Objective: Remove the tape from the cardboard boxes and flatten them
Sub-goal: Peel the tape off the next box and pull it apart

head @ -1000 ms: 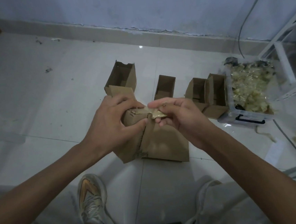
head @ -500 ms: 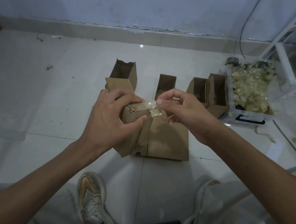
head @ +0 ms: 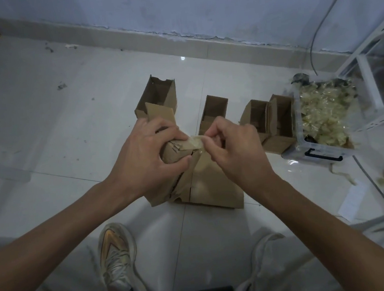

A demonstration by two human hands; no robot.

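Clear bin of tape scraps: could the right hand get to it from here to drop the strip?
Probably yes. The bin sits open-topped on the floor, right of the right hand, with only bare tile between. That hand pinches the tape.

Single head view looks down, close over floor (head: 44,136), slightly dim.

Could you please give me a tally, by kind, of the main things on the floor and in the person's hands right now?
Cardboard boxes: 5, one held and four standing behind
Plastic bins of peeled tape: 1
Tape strips being pulled: 1
Shoes: 1
Total: 8
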